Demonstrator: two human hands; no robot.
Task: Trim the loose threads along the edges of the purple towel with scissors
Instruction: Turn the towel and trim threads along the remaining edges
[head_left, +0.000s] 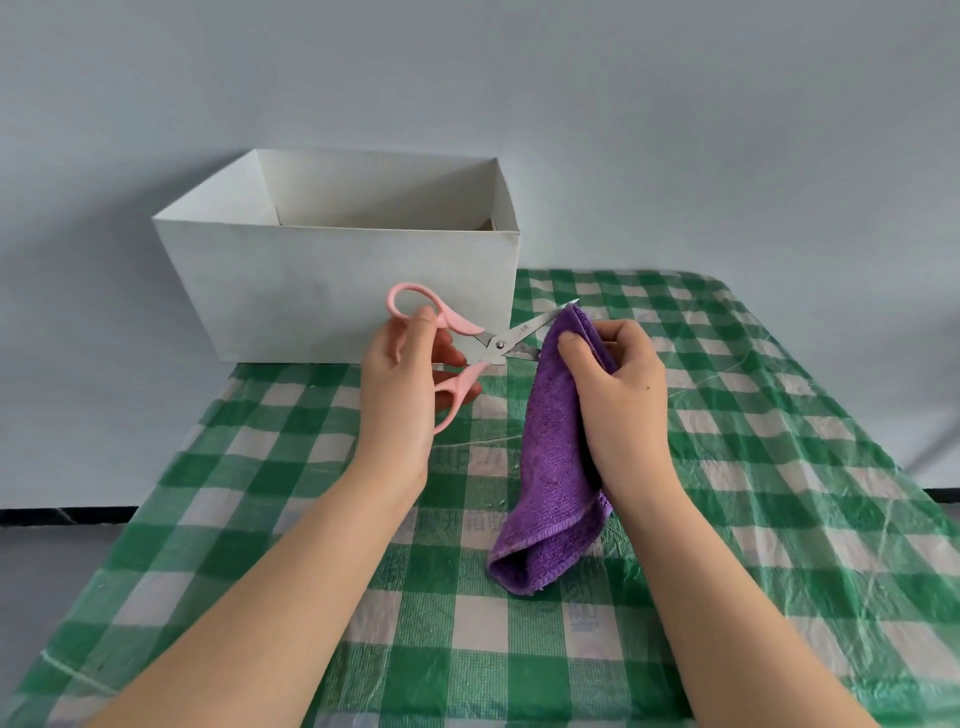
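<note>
My right hand (618, 395) pinches the folded purple towel (550, 467) near its top, lifting that edge off the checked tablecloth (779, 467) near the far edge so threads stand clear. My left hand (405, 384) grips the pink scissors (467, 353), blades spread at the towel's top edge, before the white box (337, 280).

A white open-topped box (337, 291) stood at the far left of the table (779, 467) against the wall, blocking reach beyond the left hand (400, 395), whose scissors (467, 353) were just in front of its near face. To the right of the box, the checked cloth ran bare to the far edge, leaving open room beyond the right hand (618, 395). The purple towel (550, 467) hung between the two hands down to the table, while the near cloth between the forearms lay open.
</note>
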